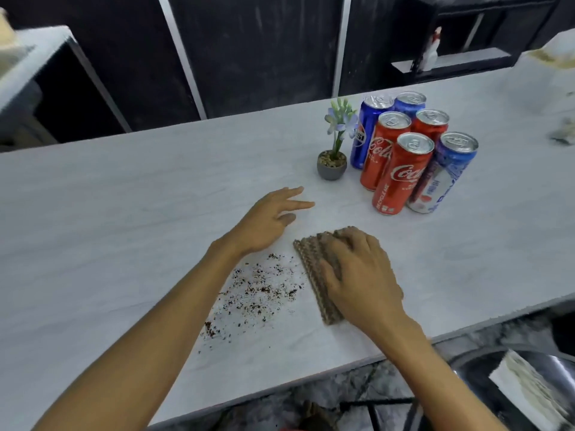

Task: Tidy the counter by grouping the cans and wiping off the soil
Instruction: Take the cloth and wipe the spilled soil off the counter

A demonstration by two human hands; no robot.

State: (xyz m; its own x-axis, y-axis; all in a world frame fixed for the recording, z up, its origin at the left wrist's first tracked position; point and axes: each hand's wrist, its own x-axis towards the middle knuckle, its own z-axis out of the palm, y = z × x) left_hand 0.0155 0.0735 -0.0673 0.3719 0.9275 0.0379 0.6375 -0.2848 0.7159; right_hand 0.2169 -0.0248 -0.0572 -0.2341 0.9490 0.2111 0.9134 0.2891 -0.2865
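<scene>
Right hand presses flat on cloth beside soil; left hand spread; Coca-Cola cans and Pepsi cans grouped.

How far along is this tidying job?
Done: six cans stand grouped beside the plant pot. In hand: the right hand presses a folded cloth on the counter, beside the soil; the left hand is open. Left: the scattered soil is not yet wiped.

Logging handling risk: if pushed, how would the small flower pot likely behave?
The flower pot probably tips easily: tall stem over a small rounded base. It likely slides on the smooth counter. Standing beside the cans, it might bump them.
</scene>
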